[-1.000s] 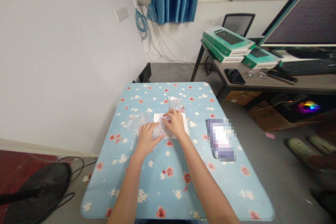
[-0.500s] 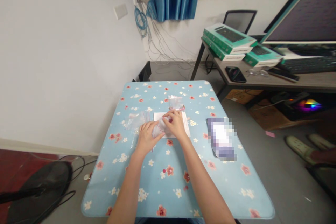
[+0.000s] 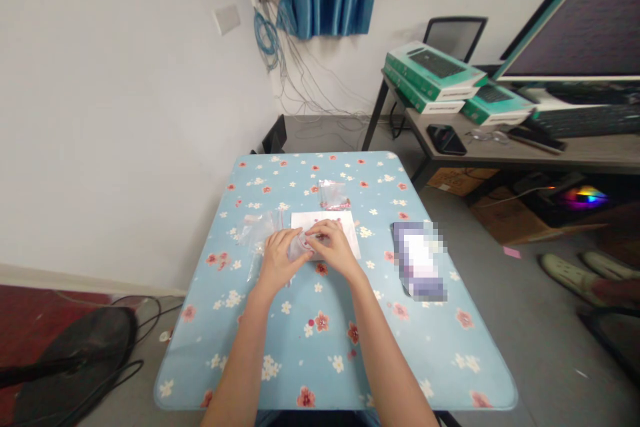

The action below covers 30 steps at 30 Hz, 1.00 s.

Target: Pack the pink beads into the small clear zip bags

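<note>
A small clear plastic bag [image 3: 296, 248] is held in my left hand [image 3: 278, 259], whose fingers and thumb curl round it. My right hand [image 3: 336, 251] is closed in a pinch at the bag's right side, fingertips at its upper edge; what sits between them is too small to make out. Both hands are above a white sheet of paper [image 3: 353, 235], on which a few small reddish specks show behind my right fingers. Beyond the paper lies another clear bag [image 3: 334, 193] with small red bits along its lower edge. Left of my left hand are crumpled clear plastic bags [image 3: 257, 228].
The table has a blue flowered cover [image 3: 320, 347]. A blurred-out purple and white packet [image 3: 419, 260] lies on its right side. To the right stands a desk with green keyboard boxes [image 3: 433, 70], a phone [image 3: 446, 140] and a monitor [image 3: 585, 20]. Another person's shoe [image 3: 565, 273] shows on the floor.
My right hand has shifted slightly down and left, its fingertips now closer to the bag's upper edge. The left hand stays round the bag. The whole view has moved a little.
</note>
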{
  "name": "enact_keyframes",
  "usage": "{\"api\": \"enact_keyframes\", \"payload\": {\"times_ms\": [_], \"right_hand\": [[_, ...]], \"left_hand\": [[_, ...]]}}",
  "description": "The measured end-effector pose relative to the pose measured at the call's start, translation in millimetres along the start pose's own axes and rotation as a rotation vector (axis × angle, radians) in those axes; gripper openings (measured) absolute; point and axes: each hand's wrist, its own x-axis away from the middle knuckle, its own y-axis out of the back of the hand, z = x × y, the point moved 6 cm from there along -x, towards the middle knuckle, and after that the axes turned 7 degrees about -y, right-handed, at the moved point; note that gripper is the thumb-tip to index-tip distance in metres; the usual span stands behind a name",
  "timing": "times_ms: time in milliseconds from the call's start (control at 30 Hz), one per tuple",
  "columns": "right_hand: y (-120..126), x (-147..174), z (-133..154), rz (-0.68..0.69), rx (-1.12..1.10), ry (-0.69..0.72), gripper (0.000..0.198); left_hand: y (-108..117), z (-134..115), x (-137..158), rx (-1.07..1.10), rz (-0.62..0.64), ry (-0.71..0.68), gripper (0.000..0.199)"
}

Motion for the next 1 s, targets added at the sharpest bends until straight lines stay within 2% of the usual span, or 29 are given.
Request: {"api": "enact_keyframes", "payload": {"times_ms": [200, 333, 533, 1000], "right_hand": [[14, -12, -21, -0.204, 0.181, -0.083, 0.016], [14, -19, -31, -0.261, 0.368, -0.126, 0.018], [6, -28, -30, -0.22, 0.47, -0.126, 0.018], [1, -30, -30, -0.199, 0.456, -0.16, 0.016]], "left_hand": [[-1, -1, 0, -0.012, 0.011, -0.019, 0.046], [-2, -2, 0, -0.005, 0.013, -0.011, 0.046], [-3, 0, 1, -0.003, 0.018, -0.009, 0.047], [-5, 2, 1, 0.005, 0.035, 0.002, 0.047]]}}
